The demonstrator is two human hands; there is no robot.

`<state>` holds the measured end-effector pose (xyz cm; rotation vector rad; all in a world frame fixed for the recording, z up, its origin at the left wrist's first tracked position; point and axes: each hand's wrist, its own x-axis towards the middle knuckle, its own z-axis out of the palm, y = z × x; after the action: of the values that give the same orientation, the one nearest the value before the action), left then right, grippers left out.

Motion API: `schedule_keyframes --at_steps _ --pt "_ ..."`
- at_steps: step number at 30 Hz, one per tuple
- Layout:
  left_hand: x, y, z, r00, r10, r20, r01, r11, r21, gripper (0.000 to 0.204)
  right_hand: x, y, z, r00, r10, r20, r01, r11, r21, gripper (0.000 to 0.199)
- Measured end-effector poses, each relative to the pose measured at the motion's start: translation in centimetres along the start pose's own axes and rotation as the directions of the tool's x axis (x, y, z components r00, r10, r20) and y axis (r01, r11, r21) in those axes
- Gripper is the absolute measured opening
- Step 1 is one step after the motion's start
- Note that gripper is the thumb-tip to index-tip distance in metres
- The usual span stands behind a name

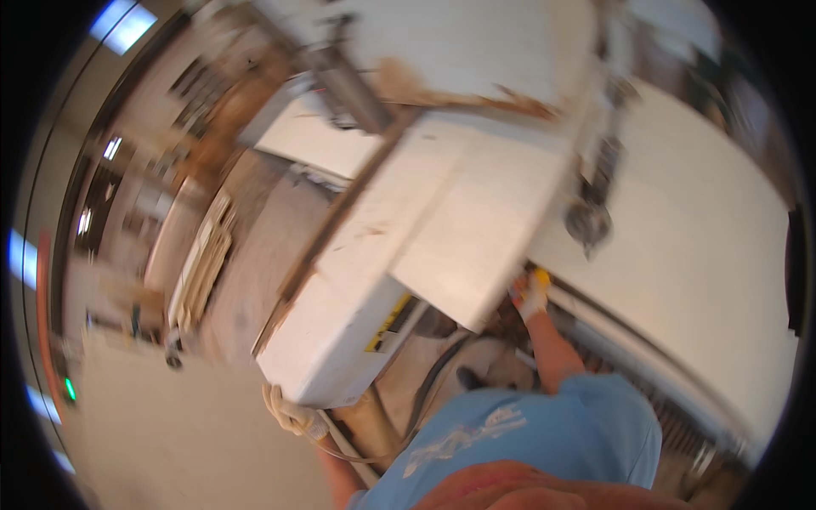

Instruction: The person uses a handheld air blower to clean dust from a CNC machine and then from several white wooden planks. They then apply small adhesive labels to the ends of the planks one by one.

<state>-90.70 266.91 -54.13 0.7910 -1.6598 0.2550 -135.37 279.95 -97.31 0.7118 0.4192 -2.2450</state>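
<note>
Two gloved hands hold a large white panel (463,229) that lies tilted across a white machine table (340,340) in a workshop. The left hand (293,414), in a pale work glove, is closed around the near left corner of the white table or panel edge; blur makes it hard to say which of the two it grips. The right hand (530,293), in a white glove with a yellow cuff, reaches up under the near right edge of the panel, its fingers hidden beneath the board, so whether they are curled shut cannot be told. The panel's near corner juts out past the machine table's edge, between the two arms. A second broad white sheet (697,255) lies to the right, just beside the panel, with a metal saw unit (588,219) hanging over the seam between them. The person wears a light blue shirt (527,442). Stacked pale boards (202,263) stand well apart on the grey floor at the left.
</note>
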Motion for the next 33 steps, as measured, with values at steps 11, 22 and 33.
schedule_keyframes --at_steps 11,22,33 --pt "6.4 -10.5 -4.6 0.989 0.123 0.084 -0.102 0.972 -0.213 0.037 -8.8 12.8 5.8 0.969 -0.064 0.240 0.061 0.998 0.021 0.058" --pt "3.3 -6.1 -2.0 0.978 0.203 0.055 -0.193 0.970 -0.147 0.041 -3.5 6.4 0.1 0.931 -0.319 -0.178 0.307 0.947 -0.091 0.022" --pt "-2.5 -1.5 -1.4 0.904 0.426 -0.033 -0.422 0.878 -0.228 0.038 -4.6 -3.1 -6.5 0.931 -0.358 -0.067 0.332 0.911 -0.246 0.008"
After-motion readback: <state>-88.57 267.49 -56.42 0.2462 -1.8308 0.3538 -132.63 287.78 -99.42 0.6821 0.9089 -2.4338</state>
